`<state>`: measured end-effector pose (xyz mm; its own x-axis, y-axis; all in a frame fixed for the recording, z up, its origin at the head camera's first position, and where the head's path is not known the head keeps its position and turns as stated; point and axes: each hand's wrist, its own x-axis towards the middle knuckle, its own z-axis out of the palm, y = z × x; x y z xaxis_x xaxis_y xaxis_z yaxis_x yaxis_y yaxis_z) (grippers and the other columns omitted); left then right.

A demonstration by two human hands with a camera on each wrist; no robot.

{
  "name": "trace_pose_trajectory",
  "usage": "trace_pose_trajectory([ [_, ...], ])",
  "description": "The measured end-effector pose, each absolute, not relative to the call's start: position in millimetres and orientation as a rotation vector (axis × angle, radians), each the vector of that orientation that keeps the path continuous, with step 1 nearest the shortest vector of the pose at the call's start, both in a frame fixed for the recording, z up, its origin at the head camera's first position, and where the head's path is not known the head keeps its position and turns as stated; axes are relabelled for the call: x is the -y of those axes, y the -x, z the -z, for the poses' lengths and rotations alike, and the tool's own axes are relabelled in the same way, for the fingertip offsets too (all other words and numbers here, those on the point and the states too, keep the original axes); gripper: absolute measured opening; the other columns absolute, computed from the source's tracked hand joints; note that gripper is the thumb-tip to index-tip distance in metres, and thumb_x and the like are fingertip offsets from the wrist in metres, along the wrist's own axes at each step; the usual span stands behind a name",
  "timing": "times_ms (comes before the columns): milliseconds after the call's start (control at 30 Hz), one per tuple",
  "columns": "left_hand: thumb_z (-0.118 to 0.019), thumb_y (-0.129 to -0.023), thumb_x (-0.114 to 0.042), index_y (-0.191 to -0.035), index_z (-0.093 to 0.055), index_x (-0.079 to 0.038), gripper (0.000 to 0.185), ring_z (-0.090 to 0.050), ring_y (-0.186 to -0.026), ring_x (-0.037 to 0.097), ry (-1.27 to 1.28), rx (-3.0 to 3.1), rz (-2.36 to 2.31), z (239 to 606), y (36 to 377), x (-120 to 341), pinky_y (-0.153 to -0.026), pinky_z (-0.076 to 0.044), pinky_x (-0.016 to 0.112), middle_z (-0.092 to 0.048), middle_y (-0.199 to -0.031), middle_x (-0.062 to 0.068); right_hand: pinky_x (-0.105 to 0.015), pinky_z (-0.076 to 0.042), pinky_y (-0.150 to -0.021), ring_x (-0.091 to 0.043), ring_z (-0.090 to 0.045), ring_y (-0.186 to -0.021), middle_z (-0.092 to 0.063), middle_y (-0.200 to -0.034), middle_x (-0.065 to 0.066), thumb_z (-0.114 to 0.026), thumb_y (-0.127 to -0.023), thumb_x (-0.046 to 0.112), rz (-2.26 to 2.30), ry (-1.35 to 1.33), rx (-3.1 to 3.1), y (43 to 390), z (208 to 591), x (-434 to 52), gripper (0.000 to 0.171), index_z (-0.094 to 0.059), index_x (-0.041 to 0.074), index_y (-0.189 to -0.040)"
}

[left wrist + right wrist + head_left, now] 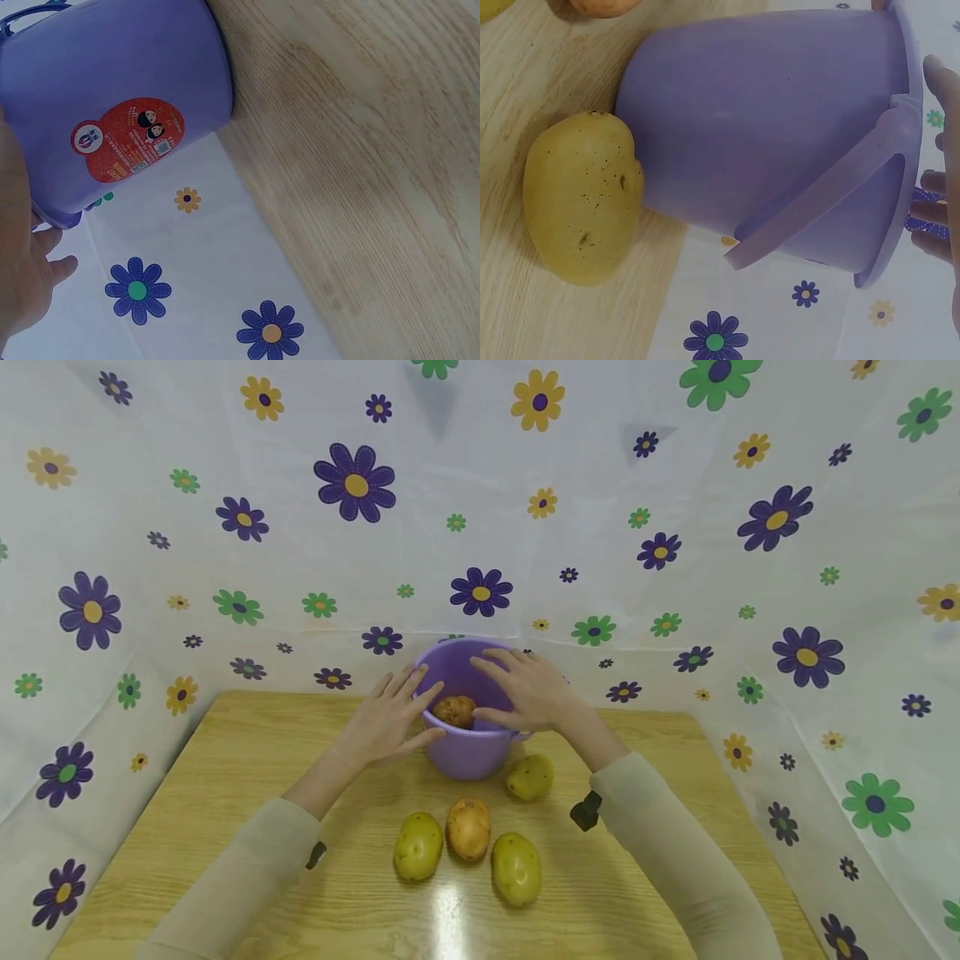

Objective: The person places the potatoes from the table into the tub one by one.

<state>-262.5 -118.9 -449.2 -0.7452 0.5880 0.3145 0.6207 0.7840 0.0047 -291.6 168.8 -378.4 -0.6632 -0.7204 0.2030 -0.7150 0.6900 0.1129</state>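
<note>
A purple bucket point(468, 758) stands upright near the table's back edge, with a brown potato point(454, 712) visible inside it. My left hand point(386, 722) is at the bucket's left rim, its fingers extended and spread. Over the right side of the opening is my right hand point(531, 689), fingers apart and loosely bent, holding nothing I can see. The right wrist view shows that hand's fingers point(934, 210) beyond the rim, and the bucket's handle point(825, 199) hanging down along the side. A red label point(135, 140) marks the bucket's side in the left wrist view.
A greenish potato point(531, 777) lies just right of the bucket's base. In front are two more greenish potatoes, one left point(418, 847) and one right point(517, 869), with a brown potato point(468, 830) between them. Flowered white cloth point(480, 543) encloses the wooden table point(247, 760).
</note>
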Motion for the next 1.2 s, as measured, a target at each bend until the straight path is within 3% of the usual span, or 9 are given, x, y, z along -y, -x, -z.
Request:
trace_pose_trajectory([
  [200,-0.005,-0.097,-0.085,-0.164,-0.04,-0.014,0.103,-0.03,-0.161,0.044,0.927,2.675,0.16,449.0,262.4,119.1,-0.131,-0.029,0.062,-0.033,-0.171,0.023,-0.058,-0.055,-0.111,-0.042,-0.058,-0.139,-0.051,-0.16,-0.018,-0.057,-0.096,0.07,0.03,-1.139,2.597,285.2,383.6,-176.4,0.086,-0.044,0.015,-0.161],
  [400,-0.005,-0.097,-0.085,-0.163,-0.041,-0.014,0.103,-0.031,-0.16,0.045,0.927,2.678,0.159,450.7,263.2,118.7,-0.131,-0.029,0.062,-0.033,-0.171,0.024,-0.062,-0.055,-0.11,-0.045,-0.057,-0.141,-0.048,-0.163,-0.019,-0.017,-0.095,0.09,-0.019,-1.12,2.546,277.7,390.3,-183.1,0.103,-0.044,0.014,-0.161],
  [467,-0.003,-0.096,-0.085,-0.163,-0.04,-0.015,0.104,-0.03,-0.16,0.045,0.925,2.678,0.156,451.1,263.4,118.8,-0.131,-0.029,0.062,-0.033,-0.171,0.024,-0.062,-0.053,-0.112,-0.045,-0.056,-0.142,-0.047,-0.163,-0.02,-0.01,-0.093,0.091,-0.036,-1.112,2.533,275.1,391.6,-184.6,0.108,-0.045,0.013,-0.16],
  [700,-0.001,-0.095,-0.086,-0.165,-0.038,-0.016,0.106,-0.028,-0.162,0.043,0.919,2.695,0.162,451.7,264.9,119.4,-0.132,-0.026,0.061,-0.031,-0.173,0.022,-0.062,-0.048,-0.117,-0.046,-0.054,-0.144,-0.043,-0.167,-0.019,-0.011,-0.094,0.09,-0.084,-1.07,2.521,266.3,396.0,-191.3,0.107,-0.044,0.013,-0.161],
  [1200,-0.03,-0.104,-0.077,-0.165,-0.036,-0.016,0.087,-0.025,-0.163,0.042,0.918,2.707,0.149,452.1,264.7,119.3,-0.133,-0.024,0.06,-0.027,-0.174,0.021,-0.067,-0.044,-0.119,-0.043,-0.042,-0.153,-0.036,-0.17,-0.019,-0.022,-0.093,0.092,-0.223,-1.01,2.539,247.9,415.6,-212.2,0.107,-0.039,0.013,-0.163],
])
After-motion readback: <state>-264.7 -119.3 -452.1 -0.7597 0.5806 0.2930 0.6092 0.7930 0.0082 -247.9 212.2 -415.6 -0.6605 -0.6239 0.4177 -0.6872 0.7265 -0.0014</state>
